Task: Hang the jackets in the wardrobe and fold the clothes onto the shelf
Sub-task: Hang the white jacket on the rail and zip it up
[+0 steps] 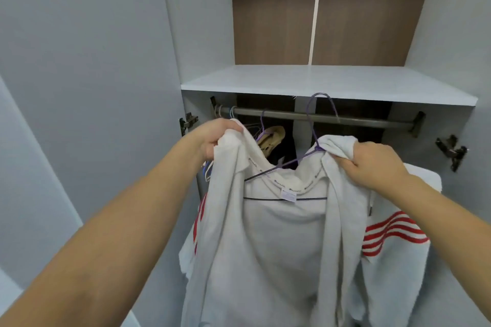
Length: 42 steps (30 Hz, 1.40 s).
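Observation:
A light grey jacket (279, 247) with red stripes on its sleeves hangs open in front of me, its inside and collar label showing. My left hand (215, 138) grips its left shoulder. My right hand (374, 159) grips its right shoulder, bunched over one end of a purple wire hanger (312, 127). The hanger's other arm sticks out bare across the collar opening. Its hook rises in front of the wardrobe rail (345, 117) and reaches the shelf edge; whether it touches the rail I cannot tell.
The white shelf (318, 79) above the rail lies bare. At the rail's left end hang several hangers (233, 114) and one with a beige item (271, 138). Open grey doors stand on both sides, with metal hinges (451, 150) on the right.

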### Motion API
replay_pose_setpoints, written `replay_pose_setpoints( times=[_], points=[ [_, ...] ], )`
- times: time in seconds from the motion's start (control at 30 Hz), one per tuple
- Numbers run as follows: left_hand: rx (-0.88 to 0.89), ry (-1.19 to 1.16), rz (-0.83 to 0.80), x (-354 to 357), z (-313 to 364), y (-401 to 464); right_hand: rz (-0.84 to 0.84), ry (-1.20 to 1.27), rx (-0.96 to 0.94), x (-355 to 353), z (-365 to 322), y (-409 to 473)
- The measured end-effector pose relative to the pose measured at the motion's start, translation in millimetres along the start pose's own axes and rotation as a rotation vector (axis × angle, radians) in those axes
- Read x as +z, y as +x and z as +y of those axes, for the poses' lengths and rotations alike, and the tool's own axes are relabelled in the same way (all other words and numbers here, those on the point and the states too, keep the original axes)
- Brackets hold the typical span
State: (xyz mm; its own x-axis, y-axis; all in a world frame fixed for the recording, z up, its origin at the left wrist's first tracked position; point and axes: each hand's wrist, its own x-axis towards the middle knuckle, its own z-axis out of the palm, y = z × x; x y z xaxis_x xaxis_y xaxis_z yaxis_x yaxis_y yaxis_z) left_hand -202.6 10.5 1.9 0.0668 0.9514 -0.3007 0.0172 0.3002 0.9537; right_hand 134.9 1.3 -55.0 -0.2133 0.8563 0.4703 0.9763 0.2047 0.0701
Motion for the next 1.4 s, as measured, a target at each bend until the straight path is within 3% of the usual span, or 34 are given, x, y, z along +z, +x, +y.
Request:
replay_pose_setpoints(
  times=[0.1, 0.2, 0.3, 0.37, 0.5, 0.57, 0.63, 0.73, 0.87, 1.03, 1.27, 1.4],
  points=[
    [0.041, -0.057, -0.077, 32.5, 17.3, -21.8, 0.046, 0.008, 0.035, 6.9, -17.8, 5.8],
    [0.182, 0.003, -0.142, 75.4, 14.1, -29.0, 0.100, 0.272, 0.138, 5.3, -35.4, 18.2],
    [0.555, 0.552, -0.077, 89.0, 7.5, -18.6, 0.093, 0.466, 0.189, -6.7, -43.3, 30.3],
    [0.702, 0.849, -0.074, 74.1, 3.1, -9.3, 0.086, 0.583, 0.224, -13.7, -36.9, 34.0],
    [0.772, 1.475, 0.086, 47.5, -17.5, 11.1, 0.112, 0.794, 0.316, -12.6, -21.9, 38.5],
    [0.861, 1.573, 0.090, 50.6, -32.0, 20.2, 0.065, 0.769, 0.323, -2.8, -21.5, 38.5],
    [0.994, 1.425, 0.041, 56.3, -44.8, 27.7, 0.011, 0.713, 0.323, 9.9, -23.1, 37.6],
    [1.032, 1.271, 0.089, 69.6, -65.0, 40.4, -0.050, 0.673, 0.254, 27.0, -28.1, 40.7],
    [0.788, 1.153, 0.102, 87.5, -82.5, 70.4, -0.150, 0.544, 0.162, 50.1, -30.0, 63.7],
    [0.603, 0.991, 0.178, 109.9, -82.1, 117.5, -0.299, 0.354, 0.267, 75.8, -27.6, 101.1],
    [0.403, 0.802, 0.233, 100.7, -67.9, 197.8, -0.382, 0.460, 0.334, 99.7, -25.0, 156.8],
    [0.385, 0.748, 0.270, 95.4, -57.4, 239.9, -0.400, 0.475, 0.273, 123.2, -31.2, 181.0]
  ],
)
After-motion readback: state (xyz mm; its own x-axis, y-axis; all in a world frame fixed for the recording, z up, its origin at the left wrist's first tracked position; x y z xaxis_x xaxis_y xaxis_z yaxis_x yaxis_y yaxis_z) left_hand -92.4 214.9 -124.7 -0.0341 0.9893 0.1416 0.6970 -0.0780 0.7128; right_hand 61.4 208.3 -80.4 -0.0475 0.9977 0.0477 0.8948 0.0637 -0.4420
